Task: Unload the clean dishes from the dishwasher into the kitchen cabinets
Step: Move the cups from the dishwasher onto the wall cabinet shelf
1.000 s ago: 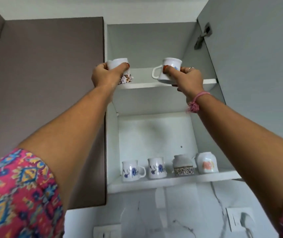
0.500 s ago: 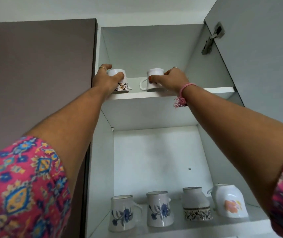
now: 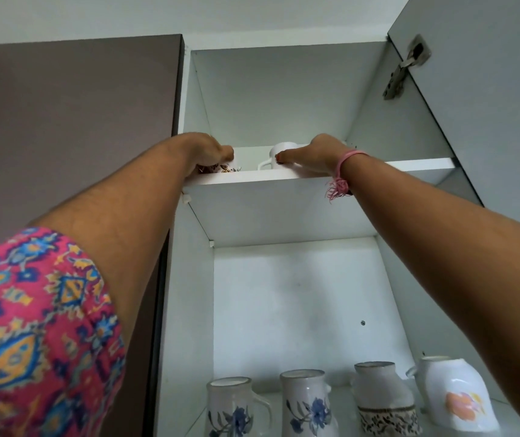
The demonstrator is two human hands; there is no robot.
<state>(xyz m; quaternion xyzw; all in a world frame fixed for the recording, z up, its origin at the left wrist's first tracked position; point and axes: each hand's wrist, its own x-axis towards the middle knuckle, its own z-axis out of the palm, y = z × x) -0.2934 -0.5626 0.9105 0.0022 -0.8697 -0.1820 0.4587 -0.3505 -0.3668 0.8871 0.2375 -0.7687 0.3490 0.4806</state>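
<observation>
Hands grasp glossy rounded cups on the smooth white shelf (image 3: 378, 168): left hand (image 3: 208, 151) the patterned cup (image 3: 220, 168), right hand (image 3: 312, 152), seemingly, the white cup (image 3: 279, 152).

patterned cup (image 3: 222, 168) | white mug (image 3: 279, 156) | upright, top shelf (image 3: 409, 165)

Soft even daylight, wide-angle edge distortion

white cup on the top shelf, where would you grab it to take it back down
By the handle. The white cup stands at the front of the top shelf, its loop handle sticking out to the left, free of the right hand on its body. Come from the front-left and below, and hook your fingers through.
</observation>
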